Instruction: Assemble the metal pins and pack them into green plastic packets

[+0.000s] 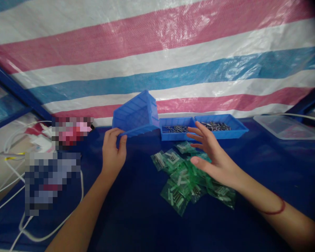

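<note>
My left hand (113, 151) grips the near rim of a blue plastic bin (136, 113), thumb on one side and fingers on the other. The bin is tilted up off the table with its opening toward me, and nothing shows inside it. My right hand (212, 157) is open with fingers spread, just above a pile of green-tinted clear bags (182, 180). Small metal and white pieces show through the plastic of the bags. Beyond the right fingertips, two more blue bins stand side by side: the left bin (173, 137) and the right bin (236, 132), both holding loose screws or similar metal parts.
A translucent tray or lid (286, 127) lies at the back right of the dark blue table (136, 217). White cables (39, 239) and blurred-out items crowd the left side. A striped plastic sheet (157, 45) hangs behind, between blue frame posts.
</note>
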A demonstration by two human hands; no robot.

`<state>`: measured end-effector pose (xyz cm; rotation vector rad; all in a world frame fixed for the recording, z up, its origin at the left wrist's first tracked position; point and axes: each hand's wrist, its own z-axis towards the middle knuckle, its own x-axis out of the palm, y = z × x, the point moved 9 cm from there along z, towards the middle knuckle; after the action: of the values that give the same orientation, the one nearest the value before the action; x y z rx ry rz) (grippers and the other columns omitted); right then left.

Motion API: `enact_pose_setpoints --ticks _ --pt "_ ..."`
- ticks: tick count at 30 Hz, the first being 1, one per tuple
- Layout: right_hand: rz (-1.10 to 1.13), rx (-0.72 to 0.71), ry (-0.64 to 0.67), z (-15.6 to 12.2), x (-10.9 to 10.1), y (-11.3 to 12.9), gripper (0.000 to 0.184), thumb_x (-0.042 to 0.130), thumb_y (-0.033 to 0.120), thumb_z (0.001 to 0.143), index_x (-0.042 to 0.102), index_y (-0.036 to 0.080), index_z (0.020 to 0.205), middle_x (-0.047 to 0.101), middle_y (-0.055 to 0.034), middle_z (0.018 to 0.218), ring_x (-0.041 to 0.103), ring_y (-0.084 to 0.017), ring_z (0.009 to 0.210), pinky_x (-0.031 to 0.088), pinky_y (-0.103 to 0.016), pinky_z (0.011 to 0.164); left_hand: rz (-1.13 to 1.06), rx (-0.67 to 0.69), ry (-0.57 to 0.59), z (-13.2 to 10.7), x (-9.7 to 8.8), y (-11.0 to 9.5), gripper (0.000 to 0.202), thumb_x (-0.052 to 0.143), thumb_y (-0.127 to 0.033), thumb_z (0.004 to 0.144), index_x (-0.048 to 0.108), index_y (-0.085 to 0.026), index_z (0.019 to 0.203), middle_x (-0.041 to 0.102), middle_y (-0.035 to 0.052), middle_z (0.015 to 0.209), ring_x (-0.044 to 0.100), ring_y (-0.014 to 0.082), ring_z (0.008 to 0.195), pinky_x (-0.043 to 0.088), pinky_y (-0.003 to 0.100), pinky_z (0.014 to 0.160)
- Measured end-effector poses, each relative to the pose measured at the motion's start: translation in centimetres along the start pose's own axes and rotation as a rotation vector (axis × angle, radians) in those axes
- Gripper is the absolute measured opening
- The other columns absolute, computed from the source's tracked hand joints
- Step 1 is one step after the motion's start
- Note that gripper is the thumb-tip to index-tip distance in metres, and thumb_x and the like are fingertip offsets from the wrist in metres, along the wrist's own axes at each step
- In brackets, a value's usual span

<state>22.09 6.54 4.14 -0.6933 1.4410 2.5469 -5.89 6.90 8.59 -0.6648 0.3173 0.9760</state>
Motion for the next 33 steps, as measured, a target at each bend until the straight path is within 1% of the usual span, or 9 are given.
enact_pose_setpoints --ticks 3,6,9,11,22,28,31,32,33 --pt "-0.109 0.016 0.016 -0.1 0.1 -0.2 0.081 0.059 0.046 0.085 0.011 0.033 0.148 0.038 -0.0113 0.147 0.040 -0.029 0.133 0.040 -0.052 0.104 0.073 -0.022 0.090 0.0 1.7 2.3 0.017 0.047 -0.025 0.090 0.060 -0.017 0.097 0.059 0.0088 0.101 0.057 0.0238 0.101 0.046 0.041 0.092" --pt "-0.264 0.012 0.127 -0.2 0.9 -0.1 0.077 0.058 0.049 0.084 0.018 0.031 0.148 0.039 -0.0107 0.147 0.036 -0.030 0.136 0.035 -0.054 0.107 0.127 -0.025 0.162 -0.5 3.4 3.3 0.018 0.047 -0.023 0.090 0.062 -0.018 0.097 0.060 0.0091 0.102 0.057 0.0247 0.100 0.045 0.042 0.094" --pt "-0.384 0.013 0.261 -0.6 2.2 -0.3 0.074 0.057 0.054 0.083 0.027 0.028 0.145 0.039 -0.0115 0.146 0.031 -0.032 0.138 0.032 -0.055 0.109 0.181 -0.014 0.200 -0.8 4.5 3.7 0.018 0.047 -0.021 0.089 0.062 -0.017 0.098 0.060 0.0100 0.102 0.057 0.0261 0.100 0.044 0.044 0.093" --pt "-0.431 0.002 0.303 -0.8 2.8 -0.3 0.072 0.056 0.055 0.083 0.031 0.025 0.144 0.041 -0.0126 0.145 0.031 -0.032 0.138 0.031 -0.055 0.109 0.201 -0.006 0.220 -0.7 5.0 3.8 0.019 0.047 -0.020 0.088 0.063 -0.016 0.098 0.060 0.0107 0.102 0.057 0.0272 0.100 0.044 0.045 0.094" --pt "-0.495 -0.030 0.338 -0.9 3.7 -0.8 0.072 0.055 0.058 0.081 0.035 0.023 0.142 0.045 -0.0134 0.142 0.037 -0.033 0.134 0.031 -0.056 0.108 0.125 0.016 0.323 -0.2 6.9 4.1 0.020 0.045 -0.018 0.088 0.062 -0.017 0.098 0.059 0.0095 0.103 0.059 0.0240 0.100 0.046 0.041 0.095" --pt "-0.539 -0.006 0.382 -1.1 4.0 -1.3 0.086 0.056 0.068 0.073 0.032 0.027 0.144 0.038 -0.0127 0.147 0.027 -0.038 0.139 0.026 -0.062 0.107 0.094 0.030 0.329 -0.4 7.1 4.2 0.021 0.043 -0.020 0.090 0.062 -0.017 0.099 0.059 0.0091 0.103 0.058 0.0221 0.101 0.045 0.037 0.096" --pt "-0.569 0.004 0.419 -1.4 4.4 -1.4 0.094 0.060 0.071 0.067 0.030 0.031 0.146 0.033 -0.0118 0.151 0.020 -0.043 0.140 0.024 -0.067 0.104 0.119 0.041 0.222 -0.2 5.7 2.9 0.025 0.048 -0.024 0.089 0.060 -0.015 0.109 0.054 0.0130 0.117 0.051 0.0254 0.115 0.038 0.042 0.104" --pt "-0.577 0.000 0.430 -1.5 4.6 -1.4 0.094 0.061 0.071 0.066 0.030 0.032 0.146 0.033 -0.0119 0.151 0.019 -0.044 0.140 0.025 -0.068 0.103 0.138 0.061 0.149 -0.1 4.7 2.0 0.028 0.051 -0.026 0.088 0.059 -0.016 0.113 0.051 0.0138 0.122 0.047 0.0273 0.120 0.035 0.044 0.106" --pt "-0.585 -0.006 0.438 -1.6 4.7 -1.3 0.093 0.061 0.070 0.066 0.031 0.032 0.145 0.034 -0.0121 0.150 0.020 -0.044 0.139 0.027 -0.069 0.102 0.139 0.108 0.116 -0.2 4.1 0.6 0.031 0.054 -0.027 0.087 0.058 -0.017 0.115 0.050 0.0134 0.125 0.044 0.0280 0.124 0.032 0.046 0.108"
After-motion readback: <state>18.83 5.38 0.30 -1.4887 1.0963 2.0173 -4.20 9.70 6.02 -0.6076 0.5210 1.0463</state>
